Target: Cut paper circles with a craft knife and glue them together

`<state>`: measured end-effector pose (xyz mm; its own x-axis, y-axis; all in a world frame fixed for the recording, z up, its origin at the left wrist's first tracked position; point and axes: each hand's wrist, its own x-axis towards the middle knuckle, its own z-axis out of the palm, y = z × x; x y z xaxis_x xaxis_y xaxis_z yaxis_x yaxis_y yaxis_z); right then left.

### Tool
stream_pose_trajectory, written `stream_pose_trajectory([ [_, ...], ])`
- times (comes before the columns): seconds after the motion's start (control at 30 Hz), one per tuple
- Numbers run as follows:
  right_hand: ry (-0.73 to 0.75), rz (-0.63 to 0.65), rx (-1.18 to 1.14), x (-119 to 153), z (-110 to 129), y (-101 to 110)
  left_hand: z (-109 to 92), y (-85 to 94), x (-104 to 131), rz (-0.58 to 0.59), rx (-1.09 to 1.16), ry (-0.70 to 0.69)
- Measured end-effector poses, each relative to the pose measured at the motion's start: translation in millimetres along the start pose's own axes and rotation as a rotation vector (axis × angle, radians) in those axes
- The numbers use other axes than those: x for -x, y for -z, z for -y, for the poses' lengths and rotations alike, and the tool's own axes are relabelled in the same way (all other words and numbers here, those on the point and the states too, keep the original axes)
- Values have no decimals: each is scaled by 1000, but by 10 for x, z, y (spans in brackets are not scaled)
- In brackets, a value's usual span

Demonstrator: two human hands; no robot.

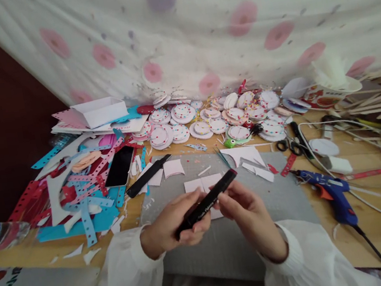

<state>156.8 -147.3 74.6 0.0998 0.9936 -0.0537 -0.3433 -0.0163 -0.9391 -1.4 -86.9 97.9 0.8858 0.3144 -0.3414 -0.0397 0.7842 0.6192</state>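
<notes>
A black marker (207, 204) with pale lettering and a dark red end is held slantwise above the grey mat (282, 205). My left hand (171, 220) is closed around its lower part. At the upper end, the thumb and fingers of my right hand (249, 215) pinch the marker near the dark red tip. Beneath the marker lie white paper pieces (192, 186), partly covered by my hands. Farther back on the left rests a black utility knife (149, 176), near a small white card (173, 168).
Strips and scraps of coloured paper (87, 216) crowd the left side beside a phone (120, 167). Several layered white discs (183, 113) line the back. On the right are scissors (289, 146), a blue glue gun (338, 202), cables and wooden sticks (377, 100).
</notes>
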Motion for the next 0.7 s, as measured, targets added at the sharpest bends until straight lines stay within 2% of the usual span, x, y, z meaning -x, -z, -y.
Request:
stream_pose_trajectory([
  [0.13, -5, -132, -80, -20, -22, 42, 35, 14, 146, -60, -161, 1],
  [0.3, -15, -103, -66, -3, 7, 65, 49, 15, 241, -80, -221, 9],
  [0.43, -10, -111, -39, 30, 29, 80, 6, 52, 207, -92, -188, 22],
  [0.53, -26, -111, -86, 54, 46, 100, -34, 53, 175, -95, -249, 39],
  [0.6, -99, -11, -130, 66, 68, 105, -43, 26, 153, -88, -373, 34],
  [0.7, -290, 255, -87, 77, 112, 90, -29, -34, 117, -80, -590, 39],
])
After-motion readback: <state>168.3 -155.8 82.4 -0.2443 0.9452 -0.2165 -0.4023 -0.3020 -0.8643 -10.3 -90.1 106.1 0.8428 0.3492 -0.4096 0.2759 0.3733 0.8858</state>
